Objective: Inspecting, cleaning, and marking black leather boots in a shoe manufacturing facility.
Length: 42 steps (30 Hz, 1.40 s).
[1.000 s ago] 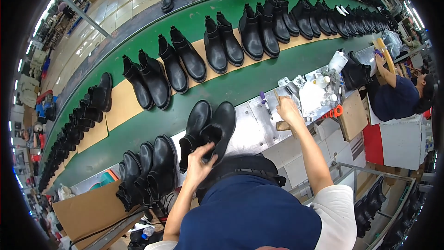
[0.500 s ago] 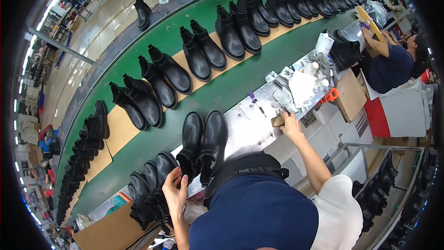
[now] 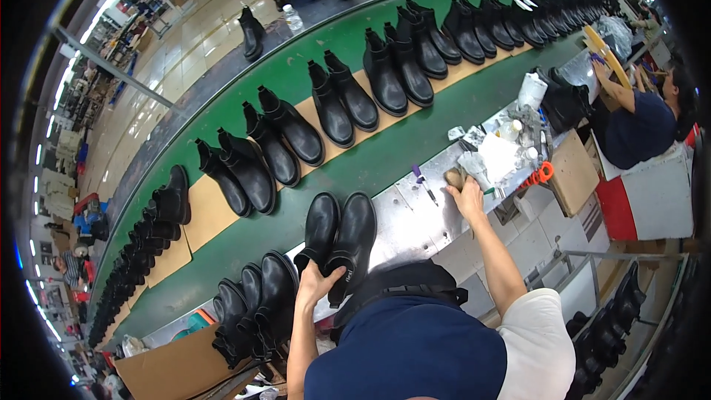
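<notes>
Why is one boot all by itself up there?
A single black ankle boot stands alone on the dark outer rim of the green conveyor belt, off the tan cardboard sheets where the other boots sit in pairs. No partner boot stands beside it, so it looks misplaced.

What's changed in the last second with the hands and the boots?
The left hand, open below the boots half a second ago, is back on the boot pair at the shafts. The right hand stays on the brush on the bench.
</notes>
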### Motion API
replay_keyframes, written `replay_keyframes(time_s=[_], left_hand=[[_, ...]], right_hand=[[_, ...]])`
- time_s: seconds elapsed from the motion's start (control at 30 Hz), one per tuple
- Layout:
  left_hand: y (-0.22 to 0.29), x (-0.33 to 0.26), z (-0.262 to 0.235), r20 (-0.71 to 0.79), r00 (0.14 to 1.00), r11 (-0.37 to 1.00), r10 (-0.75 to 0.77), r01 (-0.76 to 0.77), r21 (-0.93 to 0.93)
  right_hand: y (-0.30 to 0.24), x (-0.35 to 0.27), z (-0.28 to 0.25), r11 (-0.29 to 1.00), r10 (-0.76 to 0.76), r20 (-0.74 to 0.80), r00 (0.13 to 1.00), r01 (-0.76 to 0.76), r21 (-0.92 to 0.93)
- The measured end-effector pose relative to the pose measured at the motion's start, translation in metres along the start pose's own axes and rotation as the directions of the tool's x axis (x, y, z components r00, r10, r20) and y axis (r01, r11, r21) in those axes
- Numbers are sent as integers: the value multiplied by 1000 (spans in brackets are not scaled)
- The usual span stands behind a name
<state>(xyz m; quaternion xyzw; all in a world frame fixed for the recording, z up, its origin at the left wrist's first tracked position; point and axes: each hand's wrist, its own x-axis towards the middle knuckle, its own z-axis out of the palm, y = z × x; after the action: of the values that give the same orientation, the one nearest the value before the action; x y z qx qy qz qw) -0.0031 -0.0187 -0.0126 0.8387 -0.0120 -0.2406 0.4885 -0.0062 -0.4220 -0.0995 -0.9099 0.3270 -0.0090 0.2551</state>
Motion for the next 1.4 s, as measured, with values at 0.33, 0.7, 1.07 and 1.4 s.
replay_keyframes(time_s=[0.33, 0.7, 1.07, 1.4], left_hand=[[11, 13, 15, -330, 939, 848, -94, 249, 468], [61, -49, -172, -690, 701, 973, 182, -27, 229], [-1, 142, -394, -902, 424, 814, 77, 495, 302], [-67, 248, -371, -884, 307, 733, 352, 496, 465]], right_hand=[[-20, 9, 41, 906, -337, -17, 941, 319, -278], [-95, -53, 9, 820, -560, -109, 822, 530, -217], [-131, -116, 64, 802, -556, 374, 743, 597, 7], [-136, -114, 77, 754, -268, 807, 526, 636, -165]])
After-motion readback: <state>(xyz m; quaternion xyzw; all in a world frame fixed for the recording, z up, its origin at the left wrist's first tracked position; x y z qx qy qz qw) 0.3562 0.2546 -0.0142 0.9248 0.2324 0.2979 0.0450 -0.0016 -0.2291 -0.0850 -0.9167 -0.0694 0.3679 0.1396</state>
